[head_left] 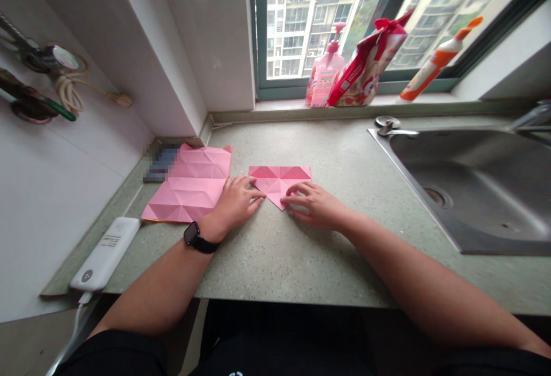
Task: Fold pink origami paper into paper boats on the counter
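A small piece of pink origami paper (275,183) lies on the counter, folded to a straight top edge and a point toward me. Crease lines cross it, and a darker pink band runs along its top. My left hand (236,201), with a black watch on the wrist, has its fingers stretched out and their tips at the paper's left edge. On the lower right edge, near the point, my right hand (316,206) pinches the paper with curved fingers. Left of my left hand is a larger creased pink sheet (193,178), partly covered by that hand.
A white power bank (107,252) with a cable lies at the counter's left. A blurred dark object (161,163) sits beside the large sheet. On the right is a steel sink (439,232). A pink pump bottle (325,77), red bag (370,66) and orange-white bottle (434,69) stand on the sill.
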